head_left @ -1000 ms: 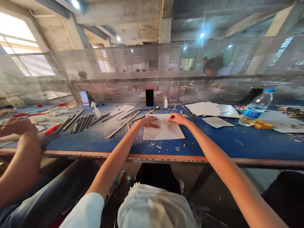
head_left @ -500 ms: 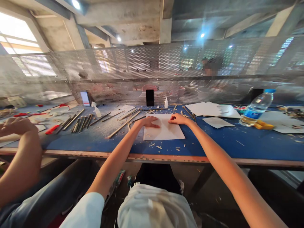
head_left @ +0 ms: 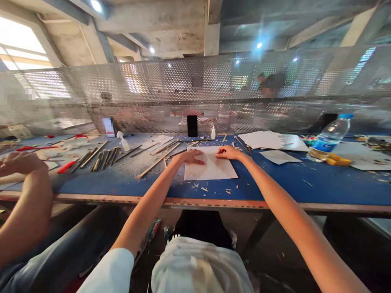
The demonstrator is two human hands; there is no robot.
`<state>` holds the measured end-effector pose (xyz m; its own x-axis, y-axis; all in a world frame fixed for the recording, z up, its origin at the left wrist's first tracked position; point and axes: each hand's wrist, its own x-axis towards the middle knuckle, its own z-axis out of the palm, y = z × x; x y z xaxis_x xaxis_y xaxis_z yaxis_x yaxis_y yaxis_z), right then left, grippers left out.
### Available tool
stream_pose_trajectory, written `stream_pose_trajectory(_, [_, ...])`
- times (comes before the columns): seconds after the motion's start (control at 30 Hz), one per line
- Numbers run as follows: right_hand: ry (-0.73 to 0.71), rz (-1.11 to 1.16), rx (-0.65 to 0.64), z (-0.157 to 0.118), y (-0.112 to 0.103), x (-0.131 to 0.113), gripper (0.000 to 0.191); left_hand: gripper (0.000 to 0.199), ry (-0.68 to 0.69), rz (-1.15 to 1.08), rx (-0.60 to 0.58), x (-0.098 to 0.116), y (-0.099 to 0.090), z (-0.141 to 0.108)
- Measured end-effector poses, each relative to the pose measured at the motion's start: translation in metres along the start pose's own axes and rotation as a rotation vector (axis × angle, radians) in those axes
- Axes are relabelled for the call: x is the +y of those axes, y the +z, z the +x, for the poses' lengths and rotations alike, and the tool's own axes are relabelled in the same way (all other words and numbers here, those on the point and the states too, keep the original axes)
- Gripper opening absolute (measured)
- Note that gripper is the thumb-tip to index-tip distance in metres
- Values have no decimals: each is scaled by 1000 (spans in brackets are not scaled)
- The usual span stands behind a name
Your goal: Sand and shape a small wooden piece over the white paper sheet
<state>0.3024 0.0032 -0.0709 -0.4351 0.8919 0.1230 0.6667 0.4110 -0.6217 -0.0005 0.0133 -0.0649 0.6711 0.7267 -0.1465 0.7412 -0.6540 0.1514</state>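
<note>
Bamboo sticks are laid out on the blue table left of centre. On the white sheet, near the table's front edge, the left hand and right hand are kept flat, their fingers open, nothing gripped, with no shift seen.

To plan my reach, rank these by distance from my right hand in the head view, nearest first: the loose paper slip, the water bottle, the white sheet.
1. White sheet: directly beneath the right hand, touching it.
2. Loose paper slip: to the hand's right.
3. Plastic water bottle: farther right.
</note>
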Motion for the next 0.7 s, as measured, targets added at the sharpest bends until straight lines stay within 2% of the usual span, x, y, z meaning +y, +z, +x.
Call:
stream_pose_trajectory(0.3, [28,44,-26,-1,-2,-1,37,92,24,12,12,1,0,1])
stream_pose_trajectory(0.7, [39,-68,-22,-2,-5,-8,24,87,27,14,20,2,-1,-1])
